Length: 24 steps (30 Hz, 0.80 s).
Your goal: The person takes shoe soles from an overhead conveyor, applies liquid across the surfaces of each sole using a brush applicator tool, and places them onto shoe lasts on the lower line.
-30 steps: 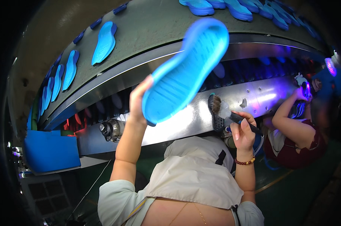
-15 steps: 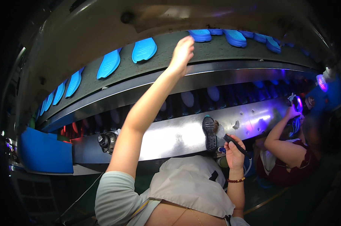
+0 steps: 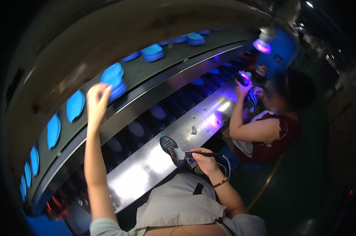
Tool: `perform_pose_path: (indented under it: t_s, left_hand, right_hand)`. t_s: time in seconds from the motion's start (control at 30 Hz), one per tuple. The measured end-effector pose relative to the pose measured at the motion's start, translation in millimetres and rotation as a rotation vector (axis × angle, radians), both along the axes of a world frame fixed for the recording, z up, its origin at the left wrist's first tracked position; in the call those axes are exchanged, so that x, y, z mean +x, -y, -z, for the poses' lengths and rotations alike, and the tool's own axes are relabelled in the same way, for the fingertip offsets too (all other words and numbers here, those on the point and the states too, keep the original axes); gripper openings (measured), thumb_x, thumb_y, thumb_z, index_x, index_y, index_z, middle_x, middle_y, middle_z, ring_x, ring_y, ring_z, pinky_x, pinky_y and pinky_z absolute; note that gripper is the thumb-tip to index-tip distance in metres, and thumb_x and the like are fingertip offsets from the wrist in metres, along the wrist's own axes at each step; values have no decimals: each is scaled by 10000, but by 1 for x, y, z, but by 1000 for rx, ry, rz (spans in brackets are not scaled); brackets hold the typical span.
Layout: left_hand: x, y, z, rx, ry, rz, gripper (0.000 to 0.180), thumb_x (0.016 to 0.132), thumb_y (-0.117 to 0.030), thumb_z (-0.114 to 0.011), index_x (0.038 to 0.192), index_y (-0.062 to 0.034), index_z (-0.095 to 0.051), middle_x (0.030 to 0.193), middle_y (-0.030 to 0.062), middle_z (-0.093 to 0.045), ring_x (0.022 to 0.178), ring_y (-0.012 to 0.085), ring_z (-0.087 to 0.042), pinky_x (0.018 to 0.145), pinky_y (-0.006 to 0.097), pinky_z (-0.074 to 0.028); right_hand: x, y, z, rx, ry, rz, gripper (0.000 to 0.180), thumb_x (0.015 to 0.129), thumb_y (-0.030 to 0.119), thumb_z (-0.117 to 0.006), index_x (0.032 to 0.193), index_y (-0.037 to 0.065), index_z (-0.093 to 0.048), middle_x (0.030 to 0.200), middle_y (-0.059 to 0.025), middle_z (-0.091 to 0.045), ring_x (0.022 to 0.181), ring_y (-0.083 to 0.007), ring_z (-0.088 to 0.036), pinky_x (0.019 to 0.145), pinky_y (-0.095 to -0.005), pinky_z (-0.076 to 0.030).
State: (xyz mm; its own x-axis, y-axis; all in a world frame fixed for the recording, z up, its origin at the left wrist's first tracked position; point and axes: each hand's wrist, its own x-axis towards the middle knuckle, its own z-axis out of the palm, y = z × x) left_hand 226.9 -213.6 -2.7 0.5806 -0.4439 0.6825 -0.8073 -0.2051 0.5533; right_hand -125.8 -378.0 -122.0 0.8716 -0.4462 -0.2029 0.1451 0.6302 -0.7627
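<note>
My left hand (image 3: 97, 96) is closed at the near left edge of a small stack of bright blue shoe soles (image 3: 112, 74) on the conveyor belt. Its thumb and fingers pinch a blurred blue sole (image 3: 118, 91) there; the exact grip is hard to make out. My right hand (image 3: 204, 160) holds a brush (image 3: 189, 154) by its black handle. The brush's pale, brown-tipped bristles rest over a black outsole (image 3: 168, 144), which lies on the metal ledge in front of me and is partly covered by the brush.
More blue soles (image 3: 75, 105) lie along the dark belt (image 3: 138, 74). Below its metal rail, dark shoe parts (image 3: 158, 112) stand in a row. A scrap (image 3: 194, 130) lies on the metal ledge (image 3: 127, 185). At right, a person (image 3: 260, 129) handles a shoe part under a purple lamp (image 3: 262, 46).
My view has swung to the right. My left hand stays by the stack of blue soles, its fingers now curled. The brush has come down onto the black outsole.
</note>
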Motion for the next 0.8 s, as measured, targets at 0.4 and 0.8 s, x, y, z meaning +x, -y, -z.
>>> perform_pose_path:
  t_s: [0.4,0.8]
  left_hand:
    - [-112,-116,99,-815,-1387,615,588,687,-120,-613,1171,103,-365,1095,209,-518,981,289,-554,835,391,-477]
    - [-202,-40,106,-773,-1771,1004,958,693,-774,-289,1317,-48,-290,1221,248,-432,1097,360,-467,932,486,-367]
  right_hand:
    - [25,16,-34,-18,82,-85,208,769,-19,-546,970,-44,-593,955,-157,-614,890,-216,-591,820,-310,-454]
    - [73,-14,-62,-191,77,-254,202,771,-5,-549,960,-68,-578,951,-168,-619,860,-172,-598,807,-262,-455]
